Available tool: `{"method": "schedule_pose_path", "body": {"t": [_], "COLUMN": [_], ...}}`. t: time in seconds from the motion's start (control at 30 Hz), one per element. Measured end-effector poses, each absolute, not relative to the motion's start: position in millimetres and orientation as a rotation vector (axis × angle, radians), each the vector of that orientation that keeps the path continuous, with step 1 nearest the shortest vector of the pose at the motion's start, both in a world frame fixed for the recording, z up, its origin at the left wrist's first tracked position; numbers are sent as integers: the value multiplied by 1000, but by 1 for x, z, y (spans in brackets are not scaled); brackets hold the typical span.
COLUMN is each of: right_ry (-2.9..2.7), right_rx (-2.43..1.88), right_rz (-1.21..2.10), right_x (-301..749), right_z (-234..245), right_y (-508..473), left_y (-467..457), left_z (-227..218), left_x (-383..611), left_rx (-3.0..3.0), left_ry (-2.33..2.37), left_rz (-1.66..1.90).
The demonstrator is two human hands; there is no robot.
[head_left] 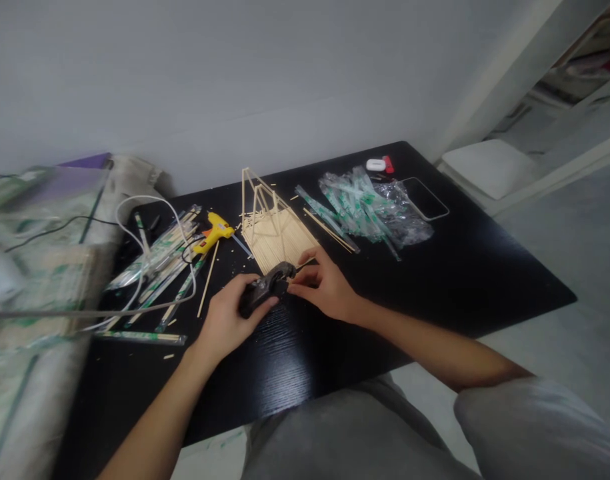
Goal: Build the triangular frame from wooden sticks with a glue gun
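Note:
My left hand [233, 308] is wrapped round a dark hand tool [265, 288] with a curved head, perhaps a cutter; its exact kind is unclear. Close by its head, my right hand [321, 285] pinches a small piece that looks like a thin stick, mostly hidden by the fingers. Just behind both hands lies a flat panel of pale wooden sticks [272, 245] set side by side. On the panel stands a pointed frame [257, 200] of the same sticks. Loose sticks [329, 230] lie along the panel's right side.
A yellow glue gun [215, 233] and wrapped chopsticks [157, 277] lie at the left, with a white cable [182, 217] looping over them. Crumpled plastic wrappers [355, 203], a phone [425, 198] and a white case [376, 165] are at the right of the black table [465, 280].

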State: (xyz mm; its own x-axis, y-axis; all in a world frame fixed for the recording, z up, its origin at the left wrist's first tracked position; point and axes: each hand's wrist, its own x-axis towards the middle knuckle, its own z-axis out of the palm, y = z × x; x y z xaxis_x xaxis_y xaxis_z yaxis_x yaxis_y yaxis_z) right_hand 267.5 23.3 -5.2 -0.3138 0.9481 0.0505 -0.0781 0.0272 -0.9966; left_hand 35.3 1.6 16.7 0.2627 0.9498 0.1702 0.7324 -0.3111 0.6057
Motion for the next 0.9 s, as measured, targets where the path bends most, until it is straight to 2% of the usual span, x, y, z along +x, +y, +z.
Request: {"method": "schedule_pose_path", "body": {"t": [0.3,0.9], "right_ry": [-1701,-1895], "right_rx": [-1147,-1146], "right_rz": [767,483], "right_x": [277,272], "right_z": [-10,-18], "right_y": [33,29], "left_y": [9,-8], "left_z": [20,18], "left_x": [24,53], "left_rx": [2449,2423], "left_ry": [1838,1945], "left_rz": [334,190]}}
